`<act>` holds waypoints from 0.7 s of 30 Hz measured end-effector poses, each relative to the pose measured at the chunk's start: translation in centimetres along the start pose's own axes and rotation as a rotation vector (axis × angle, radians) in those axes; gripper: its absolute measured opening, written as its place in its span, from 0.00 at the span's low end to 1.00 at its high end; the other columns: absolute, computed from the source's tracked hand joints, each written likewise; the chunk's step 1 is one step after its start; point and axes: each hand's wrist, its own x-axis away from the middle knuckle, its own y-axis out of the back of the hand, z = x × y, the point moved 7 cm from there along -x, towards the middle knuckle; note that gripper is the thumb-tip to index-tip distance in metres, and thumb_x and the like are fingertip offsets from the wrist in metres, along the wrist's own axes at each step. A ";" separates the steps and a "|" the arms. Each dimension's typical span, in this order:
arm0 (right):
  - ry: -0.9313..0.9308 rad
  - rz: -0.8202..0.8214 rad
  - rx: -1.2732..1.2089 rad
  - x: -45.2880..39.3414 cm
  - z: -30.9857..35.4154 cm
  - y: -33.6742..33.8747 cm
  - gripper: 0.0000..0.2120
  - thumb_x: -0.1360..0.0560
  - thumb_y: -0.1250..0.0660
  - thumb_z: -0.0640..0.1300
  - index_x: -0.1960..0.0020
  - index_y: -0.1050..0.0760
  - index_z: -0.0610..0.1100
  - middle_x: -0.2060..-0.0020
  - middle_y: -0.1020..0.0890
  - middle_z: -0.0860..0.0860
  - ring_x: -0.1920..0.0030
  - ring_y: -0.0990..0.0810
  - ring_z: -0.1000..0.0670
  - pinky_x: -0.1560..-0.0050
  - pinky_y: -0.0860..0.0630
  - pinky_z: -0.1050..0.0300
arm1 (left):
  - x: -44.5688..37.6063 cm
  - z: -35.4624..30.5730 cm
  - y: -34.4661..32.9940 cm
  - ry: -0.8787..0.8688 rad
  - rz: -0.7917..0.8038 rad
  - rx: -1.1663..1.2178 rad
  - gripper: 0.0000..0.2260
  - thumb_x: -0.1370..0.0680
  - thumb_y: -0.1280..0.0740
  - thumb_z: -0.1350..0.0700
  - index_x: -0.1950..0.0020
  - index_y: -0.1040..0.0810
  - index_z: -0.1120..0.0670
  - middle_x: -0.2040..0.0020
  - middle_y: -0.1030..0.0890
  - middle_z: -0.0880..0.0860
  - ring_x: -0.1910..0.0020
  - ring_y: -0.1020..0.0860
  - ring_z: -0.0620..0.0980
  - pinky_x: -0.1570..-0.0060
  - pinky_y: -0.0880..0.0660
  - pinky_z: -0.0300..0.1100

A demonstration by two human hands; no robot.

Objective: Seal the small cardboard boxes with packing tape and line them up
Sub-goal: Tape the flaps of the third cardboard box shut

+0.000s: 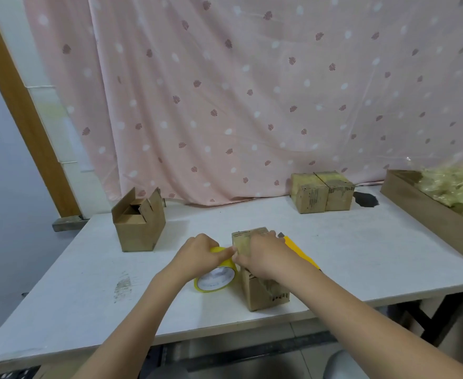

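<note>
We work at the white table (88, 296). At twelve o'clock of our hands lies the near box (263, 294), light stiff cardboard that dents if squeezed, so we judge it best held flat across its top. Two sealed boxes (323, 192) sit at one o'clock, an open box (138, 228) at ten. Our right hand (263, 255) presses on the near box, fingers curled over its left edge. Our left hand (197, 255) grips the yellow tape roll (215, 280), just left of that box; its film is sticky and thin.

No text can be read. The white label inside the tape roll (216, 277) carries print too blurred to make out, and dark marks on the box (263, 291) beside it are illegible.
</note>
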 end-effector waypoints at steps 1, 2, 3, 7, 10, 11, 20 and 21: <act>-0.033 0.018 0.024 -0.2 0.2 -0.1 0.34 0.26 0.36 0.62 0.30 0.34 0.39 0.33 0.31 0.37 0.32 0.34 0.37 0.38 0.31 0.47 | 0.1 0.0 0.0 0.001 0.001 0.008 0.29 0.25 0.33 0.36 0.72 0.43 0.52 0.75 0.41 0.50 0.72 0.40 0.50 0.68 0.42 0.43; -0.039 0.007 0.039 -0.3 0.5 0.1 0.32 0.28 0.35 0.61 0.32 0.31 0.40 0.35 0.28 0.39 0.35 0.31 0.39 0.43 0.30 0.49 | 0.1 -0.1 -0.1 -0.002 0.001 0.017 0.28 0.24 0.33 0.37 0.72 0.43 0.52 0.74 0.41 0.50 0.72 0.41 0.50 0.68 0.42 0.43; -0.028 -0.022 0.043 -0.3 0.8 0.5 0.28 0.28 0.34 0.60 0.36 0.29 0.42 0.38 0.26 0.41 0.38 0.28 0.40 0.47 0.30 0.51 | 0.1 -0.1 0.0 -0.009 0.000 0.027 0.28 0.23 0.34 0.38 0.72 0.43 0.52 0.74 0.41 0.50 0.71 0.41 0.49 0.68 0.43 0.43; 0.004 -0.099 0.018 1.0 1.1 2.4 0.18 0.25 0.33 0.54 0.40 0.28 0.44 0.40 0.23 0.45 0.39 0.26 0.42 0.53 0.32 0.55 | 0.5 0.7 0.7 -0.017 0.027 0.145 0.28 0.22 0.33 0.40 0.70 0.45 0.52 0.71 0.44 0.51 0.70 0.43 0.48 0.69 0.46 0.43; 0.008 -0.099 -0.012 1.7 0.9 3.0 0.18 0.26 0.33 0.56 0.43 0.29 0.45 0.42 0.22 0.47 0.42 0.24 0.43 0.55 0.32 0.56 | 0.9 1.7 1.1 -0.017 0.054 0.238 0.30 0.25 0.29 0.39 0.69 0.46 0.52 0.70 0.46 0.50 0.69 0.45 0.48 0.69 0.47 0.42; 0.009 -0.090 -0.018 1.9 0.9 3.0 0.17 0.26 0.32 0.57 0.46 0.30 0.46 0.42 0.22 0.47 0.43 0.24 0.43 0.55 0.32 0.56 | 1.0 1.8 1.1 -0.016 0.053 0.239 0.30 0.25 0.29 0.39 0.69 0.46 0.52 0.70 0.46 0.50 0.69 0.45 0.48 0.69 0.47 0.42; 0.006 -0.105 -0.098 2.6 0.4 3.4 0.18 0.28 0.32 0.56 0.45 0.26 0.46 0.46 0.21 0.49 0.52 0.26 0.45 0.56 0.30 0.56 | 0.5 1.1 2.2 -0.025 -0.012 0.163 0.31 0.28 0.26 0.40 0.72 0.46 0.51 0.72 0.47 0.48 0.72 0.45 0.47 0.69 0.48 0.42; 0.015 -0.111 -0.090 2.7 0.5 3.3 0.18 0.28 0.32 0.55 0.44 0.26 0.46 0.46 0.21 0.49 0.51 0.26 0.45 0.56 0.31 0.56 | 0.5 1.1 2.3 -0.026 -0.007 0.149 0.31 0.28 0.26 0.40 0.72 0.46 0.51 0.72 0.47 0.48 0.72 0.45 0.47 0.70 0.48 0.42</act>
